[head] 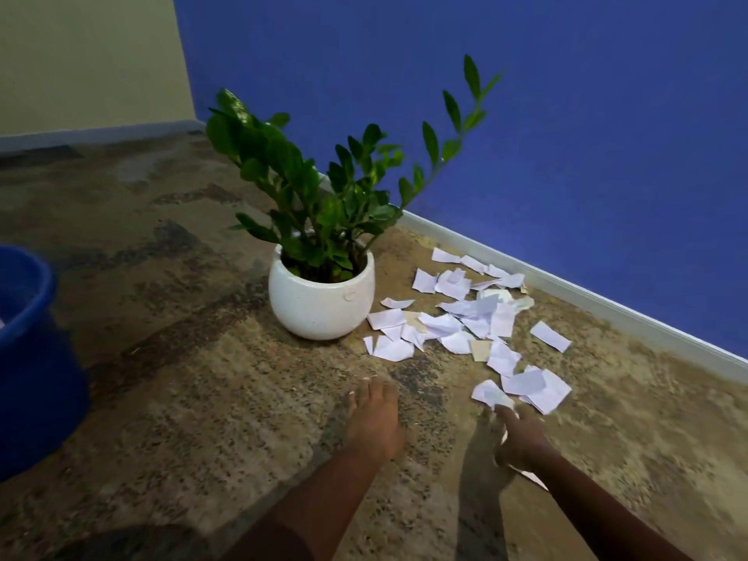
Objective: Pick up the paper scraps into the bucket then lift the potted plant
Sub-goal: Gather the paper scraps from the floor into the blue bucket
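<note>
The right hand's (522, 439) fingers (506, 413) touch the near edge of the closest scrap (490, 393). The hand is blurred, and white paper shows beneath its palm and wrist. I cannot tell whether the fingers are clenched on paper or merely laid on it.

The left hand (374, 419) is released, with fingers (374, 388) straight and palm down, low over bare carpet (202, 398) and touching no paper.

The scraps (465, 317) lie ahead of the right hand. They are strewn in a band running away from it toward the skirting (566, 285) of the blue wall (607, 155), and they thicken just right of the plant (324, 220). Some touch the foot of its white pot (321, 305).

The right hand is plainly the nearer to the paper, while the left is nearer the pot.

The bucket (24, 338) stands at the far left edge, well apart from the scraps, so each handful probably has to cross in front of the plant. Most of the paper is not yet gathered, so the lifting looks some way off.
</note>
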`<state>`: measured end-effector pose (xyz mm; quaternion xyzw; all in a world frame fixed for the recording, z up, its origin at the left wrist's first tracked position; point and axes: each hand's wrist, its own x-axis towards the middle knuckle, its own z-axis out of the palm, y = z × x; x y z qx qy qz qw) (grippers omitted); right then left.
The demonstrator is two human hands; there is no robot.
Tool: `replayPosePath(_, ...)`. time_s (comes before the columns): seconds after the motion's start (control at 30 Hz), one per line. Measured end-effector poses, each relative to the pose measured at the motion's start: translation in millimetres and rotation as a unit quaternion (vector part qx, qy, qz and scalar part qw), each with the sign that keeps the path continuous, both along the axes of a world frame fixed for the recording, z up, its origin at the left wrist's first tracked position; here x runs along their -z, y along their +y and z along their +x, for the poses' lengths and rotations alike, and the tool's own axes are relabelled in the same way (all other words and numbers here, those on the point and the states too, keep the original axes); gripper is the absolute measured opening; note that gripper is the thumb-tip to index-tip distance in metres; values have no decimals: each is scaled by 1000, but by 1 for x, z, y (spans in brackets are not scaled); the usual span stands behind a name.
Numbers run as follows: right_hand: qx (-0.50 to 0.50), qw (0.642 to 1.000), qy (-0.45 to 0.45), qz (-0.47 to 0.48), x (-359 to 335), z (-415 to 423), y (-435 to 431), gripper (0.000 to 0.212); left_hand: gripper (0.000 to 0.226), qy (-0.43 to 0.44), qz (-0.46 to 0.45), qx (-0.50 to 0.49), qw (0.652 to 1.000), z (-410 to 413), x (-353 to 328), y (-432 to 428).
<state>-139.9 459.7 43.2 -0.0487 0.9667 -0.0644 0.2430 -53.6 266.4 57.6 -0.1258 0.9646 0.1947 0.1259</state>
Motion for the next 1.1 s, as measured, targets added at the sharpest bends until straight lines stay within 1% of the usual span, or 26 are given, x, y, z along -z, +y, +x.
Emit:
replayPosePath(0.07, 27, 999, -10, 22, 3, 0, 16, 90, 61, -4, 12, 2, 1000, -5, 5, 10)
replayPosePath(0.1, 45, 999, -14, 27, 4, 0, 23, 90, 60, -4, 14, 3, 1000, -8, 8, 16)
replayPosePath(0.17, 75, 997, -18, 20, 8, -1, 34, 85, 60, -5, 20, 1, 1000, -14, 14, 25)
replayPosePath(0.3, 51, 998, -17, 23, 11, -4, 43, 78, 59, 2, 59, -10, 998, -24, 20, 42)
replayPosePath(0.37, 49, 999, -2, 1, 10, -6, 42, 62, 56, 11, 114, -26, 993, -29, 19, 53)
replayPosePath(0.43, 64, 995, -6, -71, 9, -9, 38, 43, 52, 20, 197, -55, 979, -34, 18, 65)
replayPosePath(0.47, 80, 989, -16, -124, 9, -9, 34, 40, 49, 21, 248, -76, 966, -37, 17, 72)
replayPosePath(0.53, 104, 969, -43, -222, 6, -8, 21, 37, 47, 15, 354, -125, 927, -42, 16, 82)
replayPosePath(0.57, 116, 952, -68, -277, 2, -8, 14, 32, 46, 11, 394, -147, 907, -44, 16, 86)
replayPosePath(0.6, 131, 930, -94, -331, -2, -9, 8, 25, 44, 14, 419, -166, 893, -47, 16, 89)
replayPosePath(0.63, 140, 913, -114, -365, -5, -11, 2, 20, 41, 24, 431, -186, 883, -49, 16, 90)
replayPosePath(0.67, 141, 907, -116, -380, -7, -14, -3, 18, 39, 37, 431, -206, 877, -52, 16, 90)
replayPosePath(0.7, 132, 913, -95, -373, -7, -18, -7, 17, 37, 49, 424, -224, 876, -54, 17, 90)
replayPosePath(0.73, 115, 931, -52, -343, -6, -24, -8, 18, 37, 61, 415, -238, 876, -57, 17, 88)
replayPosePath(0.77, 84, 954, 6, -288, -4, -31, -6, 23, 37, 70, 411, -252, 874, -59, 18, 86)
replayPosePath(0.8, 47, 973, 64, -215, -1, -40, -3, 32, 38, 80, 410, -265, 869, -62, 19, 84)
replayPosePath(0.83, 13, 984, 107, -142, 4, -49, 3, 46, 39, 89, 410, -275, 865, -64, 20, 81)
replayPosePath(0.87, -8, 989, 123, -85, 8, -58, 8, 61, 40, 101, 410, -282, 861, -65, 21, 79)
replayPosePath(0.9, -13, 993, 110, -48, 11, -65, 12, 75, 43, 111, 411, -286, 858, -66, 22, 77)
replayPosePath(0.93, -6, 996, 79, -29, 15, -71, 16, 85, 48, 120, 415, -284, 856, -67, 23, 75)
replayPosePath(1.0, 16, 1000, -5, -8, 22, -77, 19, 95, 57, 131, 424, -274, 853, -67, 26, 73)
replayPosePath(1.03, 22, 999, -32, -6, 27, -76, 18, 95, 58, 128, 425, -268, 855, -67, 27, 73)
replayPosePath(1.07, 23, 999, -38, -10, 32, -74, 17, 91, 56, 118, 424, -263, 858, -67, 30, 73)
replayPosePath(1.1, 20, 999, -21, -18, 35, -71, 17, 83, 54, 103, 426, -258, 861, -67, 31, 73)
